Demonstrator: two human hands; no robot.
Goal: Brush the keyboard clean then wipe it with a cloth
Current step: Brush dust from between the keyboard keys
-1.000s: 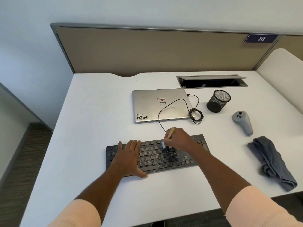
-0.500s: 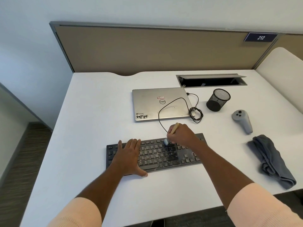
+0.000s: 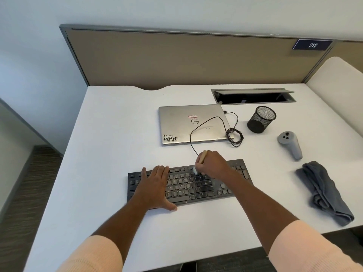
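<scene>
The keyboard (image 3: 188, 187) lies flat at the near middle of the white desk (image 3: 110, 134). My left hand (image 3: 155, 185) rests flat on its left half with fingers straight, covering those keys. My right hand (image 3: 213, 163) is curled around the brush (image 3: 202, 156) over the upper middle rows. My fist hides most of the brush, so only the pale wooden handle end and a bit of the head on the keys show. My right forearm crosses the keyboard's right part, and the key lettering is too blurred to read.

The grey cloth (image 3: 324, 191) lies crumpled well to the right, near the desk edge. Behind the keyboard is a closed silver laptop (image 3: 180, 122) with a Dell logo and a sticker reading "WMN"; its small red label is illegible. A black cable (image 3: 233, 136) loops across the lid. A black mesh cup (image 3: 261, 119) and a grey controller (image 3: 290, 143) stand further right. A sign (image 3: 312, 45) on the partition reads "212".
</scene>
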